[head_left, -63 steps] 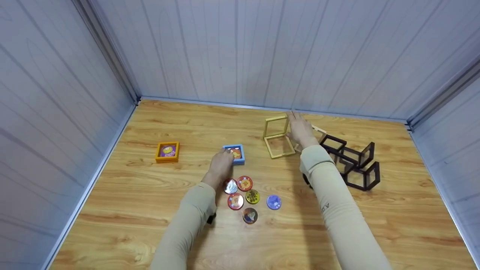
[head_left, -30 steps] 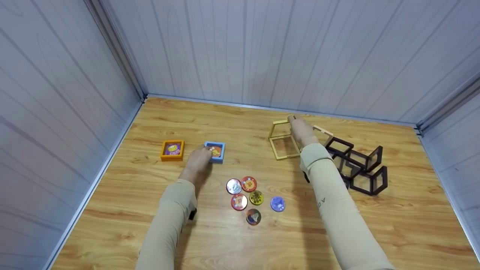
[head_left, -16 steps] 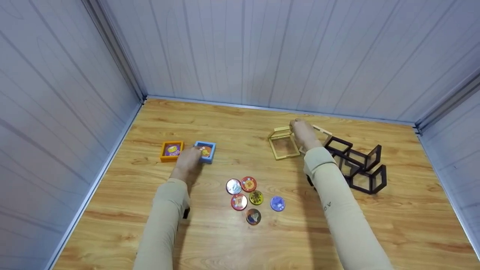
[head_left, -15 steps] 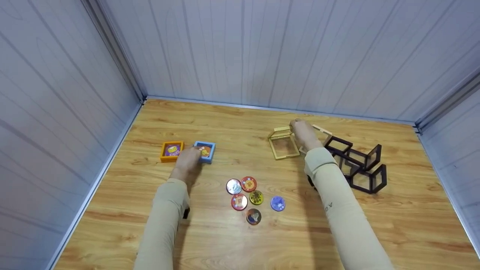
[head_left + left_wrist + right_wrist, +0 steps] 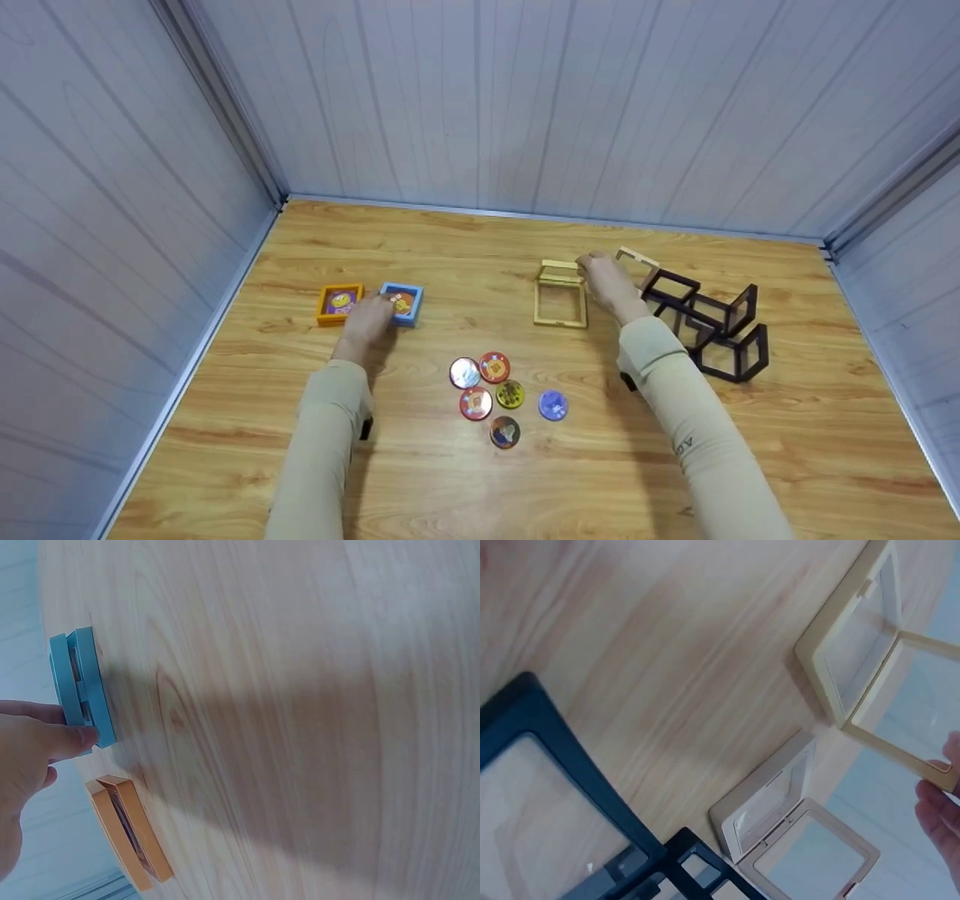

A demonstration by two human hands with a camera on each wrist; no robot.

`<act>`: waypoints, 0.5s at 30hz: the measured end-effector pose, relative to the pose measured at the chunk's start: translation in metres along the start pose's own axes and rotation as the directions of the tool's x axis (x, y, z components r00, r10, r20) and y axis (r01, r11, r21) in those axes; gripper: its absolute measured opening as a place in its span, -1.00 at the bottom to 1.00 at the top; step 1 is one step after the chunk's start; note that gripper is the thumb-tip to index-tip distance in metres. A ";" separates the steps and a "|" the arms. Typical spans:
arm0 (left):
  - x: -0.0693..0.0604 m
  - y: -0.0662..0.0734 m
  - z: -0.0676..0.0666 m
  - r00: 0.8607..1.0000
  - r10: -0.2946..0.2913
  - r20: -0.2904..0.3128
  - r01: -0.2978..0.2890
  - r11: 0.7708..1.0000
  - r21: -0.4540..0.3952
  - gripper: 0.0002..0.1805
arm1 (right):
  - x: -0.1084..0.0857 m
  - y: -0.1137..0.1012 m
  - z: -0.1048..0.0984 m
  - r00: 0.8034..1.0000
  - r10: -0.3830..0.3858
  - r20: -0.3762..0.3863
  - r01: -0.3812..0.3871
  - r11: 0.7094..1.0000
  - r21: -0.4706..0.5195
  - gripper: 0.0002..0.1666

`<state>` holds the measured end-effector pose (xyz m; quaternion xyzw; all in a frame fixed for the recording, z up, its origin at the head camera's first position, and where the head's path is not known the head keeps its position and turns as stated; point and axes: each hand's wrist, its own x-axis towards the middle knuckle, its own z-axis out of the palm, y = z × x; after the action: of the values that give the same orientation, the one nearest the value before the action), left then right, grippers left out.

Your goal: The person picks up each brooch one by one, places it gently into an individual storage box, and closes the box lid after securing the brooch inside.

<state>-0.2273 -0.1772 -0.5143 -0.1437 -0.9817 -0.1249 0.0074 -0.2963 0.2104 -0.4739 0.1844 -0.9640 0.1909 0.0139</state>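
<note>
Wood-grain counter [image 5: 420, 487], pale grey ribbed wall panels [image 5: 427, 112] at the back and both sides. Landmark: light-blue square plastic display frame [image 5: 407, 322], flat on the counter, orange-brown round disc [image 5: 403, 302] showing inside.

Left hand [image 5: 367, 319] pinches the near edge of the blue frame, thumb one side, fingers the other. Orange square plastic frame [image 5: 330, 322] with a purple round disc [image 5: 342, 302] inside: just left of the blue frame, not touching it.

Right hand [image 5: 609, 281], well right of the blue frame, pinches the lid corner of a yellow square hinged frame [image 5: 559, 323] with clear film; lid raised, base on the counter.

Further right of the blue frame: beige hinged frame [image 5: 637, 257], open, then a cluster of dark square hinged frames [image 5: 684, 308], several open.

Nearer the person than the blue frame and off to its right: six loose round discs. Silver [image 5: 465, 373], red [image 5: 494, 367], second red [image 5: 475, 403], yellow-and-black [image 5: 510, 394] and dark [image 5: 505, 433] bunched; violet-blue [image 5: 553, 405] sits apart, rightmost.
</note>
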 end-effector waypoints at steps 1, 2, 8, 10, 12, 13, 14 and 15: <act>0.001 -0.001 0.000 1.000 0.020 -0.001 -0.020 0.999 0.042 -0.75 | -0.001 0.001 0.002 1.000 0.007 0.000 -0.007 1.000 0.021 -0.78; 0.002 -0.001 -0.001 0.998 0.064 -0.005 -0.063 0.989 0.137 -0.78 | -0.002 0.003 0.004 1.000 0.017 0.003 -0.017 0.999 0.050 -0.77; 0.002 0.002 -0.004 0.988 0.150 -0.025 -0.138 0.953 0.269 -0.80 | -0.009 0.013 0.017 0.998 0.003 -0.061 0.010 0.980 0.199 -0.74; 0.001 0.007 -0.006 0.988 0.153 -0.039 -0.138 0.958 0.250 -0.77 | -0.018 -0.001 0.008 0.997 0.005 -0.073 0.001 0.996 0.088 -0.73; 0.000 0.012 -0.006 0.986 0.160 -0.052 -0.143 0.961 0.237 -0.73 | -0.025 -0.007 0.006 0.993 -0.026 -0.115 0.031 0.999 0.043 -0.74; 0.000 0.015 -0.006 0.985 0.163 -0.062 -0.145 0.963 0.228 -0.71 | -0.029 -0.010 0.004 0.992 -0.030 -0.125 0.033 0.999 0.025 -0.74; -0.001 0.017 -0.005 0.983 0.167 -0.076 -0.147 0.965 0.218 -0.70 | -0.032 -0.012 0.004 0.992 -0.025 -0.125 0.026 1.000 0.009 -0.73; -0.001 0.020 -0.005 0.980 0.175 -0.095 -0.152 0.966 0.210 -0.70 | -0.034 -0.013 0.003 0.992 -0.020 -0.125 0.021 1.000 0.008 -0.72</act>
<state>-0.2208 -0.1597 -0.5048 -0.2156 -0.9720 -0.0318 0.0875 -0.2597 0.2102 -0.4758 0.1820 -0.9585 0.2062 0.0752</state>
